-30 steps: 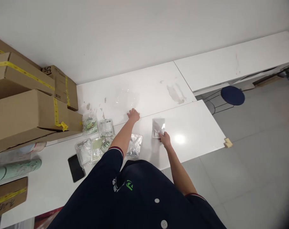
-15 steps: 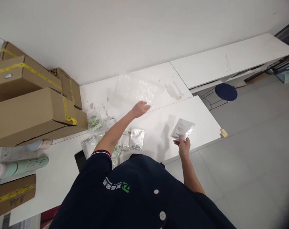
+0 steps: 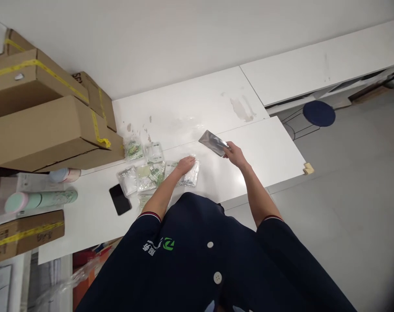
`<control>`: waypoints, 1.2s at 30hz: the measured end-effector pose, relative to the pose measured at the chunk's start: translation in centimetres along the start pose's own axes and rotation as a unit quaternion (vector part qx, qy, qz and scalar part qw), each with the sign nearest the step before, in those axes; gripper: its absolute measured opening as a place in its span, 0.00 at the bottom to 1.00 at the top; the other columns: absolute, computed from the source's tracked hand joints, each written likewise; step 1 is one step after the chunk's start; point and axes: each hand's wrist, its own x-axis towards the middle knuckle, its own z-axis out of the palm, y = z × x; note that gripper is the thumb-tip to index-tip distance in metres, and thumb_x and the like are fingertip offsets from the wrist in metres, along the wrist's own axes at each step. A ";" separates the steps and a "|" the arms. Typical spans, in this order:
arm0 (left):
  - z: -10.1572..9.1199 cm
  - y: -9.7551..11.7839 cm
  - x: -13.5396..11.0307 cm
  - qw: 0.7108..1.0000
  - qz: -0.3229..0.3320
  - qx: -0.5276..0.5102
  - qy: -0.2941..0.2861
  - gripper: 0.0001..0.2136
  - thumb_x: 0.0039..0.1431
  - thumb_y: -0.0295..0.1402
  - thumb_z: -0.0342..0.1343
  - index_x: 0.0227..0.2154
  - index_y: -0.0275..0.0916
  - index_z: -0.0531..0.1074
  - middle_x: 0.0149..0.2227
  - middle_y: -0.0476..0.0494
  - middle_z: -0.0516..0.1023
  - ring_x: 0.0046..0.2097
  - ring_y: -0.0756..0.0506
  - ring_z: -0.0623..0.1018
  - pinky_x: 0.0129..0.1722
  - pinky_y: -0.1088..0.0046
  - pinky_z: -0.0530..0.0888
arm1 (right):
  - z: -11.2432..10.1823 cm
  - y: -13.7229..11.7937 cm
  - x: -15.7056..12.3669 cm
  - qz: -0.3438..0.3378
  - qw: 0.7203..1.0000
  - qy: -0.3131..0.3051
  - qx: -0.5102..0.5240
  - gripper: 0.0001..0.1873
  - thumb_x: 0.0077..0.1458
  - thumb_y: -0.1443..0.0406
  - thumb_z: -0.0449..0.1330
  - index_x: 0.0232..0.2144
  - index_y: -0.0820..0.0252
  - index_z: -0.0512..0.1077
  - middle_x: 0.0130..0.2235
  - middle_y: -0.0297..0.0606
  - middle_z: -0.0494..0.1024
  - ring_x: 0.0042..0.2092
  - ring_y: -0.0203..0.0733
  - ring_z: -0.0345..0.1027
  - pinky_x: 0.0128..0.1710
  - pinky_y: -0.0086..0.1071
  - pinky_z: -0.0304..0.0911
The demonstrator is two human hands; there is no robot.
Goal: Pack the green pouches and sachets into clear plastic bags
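My right hand is raised over the white table and pinches a flat silver foil pouch by its edge, tilted. My left hand is down at the right end of a cluster of packets. Its fingers are curled on what looks like the edge of a thin clear plastic bag, which lies faintly visible on the table beyond it. Just under that hand lies a clear packet. Several small clear and green-printed packets spread to its left.
Stacked cardboard boxes with yellow tape fill the table's left back. A black phone lies near the front edge, with a mint-green tube and another box further left. A blue stool stands on the floor at right.
My left hand has come down from holding the clear bag in the air to the packets. My right hand has carried the silver pouch left and up, towards the table's middle.
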 end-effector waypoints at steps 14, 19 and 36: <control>-0.2 -3.1 -3.3 0.986 -0.121 0.062 0.094 0.18 0.57 0.18 0.46 0.43 0.37 0.77 0.54 0.40 0.74 0.53 0.44 0.74 0.54 0.64 0.72 | 9.7 -1.5 10.6 0.119 0.963 -0.240 0.037 0.20 0.56 0.71 0.55 0.51 0.56 0.65 0.19 0.25 0.63 0.21 0.31 0.60 0.22 0.21 0.61; 0.1 -3.6 -3.9 0.984 -0.126 0.077 0.104 0.14 0.59 0.19 0.48 0.40 0.38 0.77 0.54 0.39 0.74 0.50 0.43 0.75 0.53 0.62 0.72 | 11.8 -0.3 12.1 0.127 0.950 -0.280 -0.048 0.25 0.58 0.70 0.54 0.58 0.53 0.63 0.23 0.28 0.67 0.22 0.30 0.60 0.24 0.23 0.63; 0.5 -4.8 -3.3 0.978 -0.130 0.093 0.132 0.12 0.62 0.22 0.47 0.44 0.37 0.73 0.40 0.38 0.77 0.44 0.43 0.74 0.47 0.65 0.71 | 13.4 -1.5 14.0 0.053 0.926 -0.250 -0.278 0.28 0.57 0.67 0.59 0.60 0.52 0.65 0.56 0.47 0.67 0.51 0.50 0.69 0.52 0.43 0.64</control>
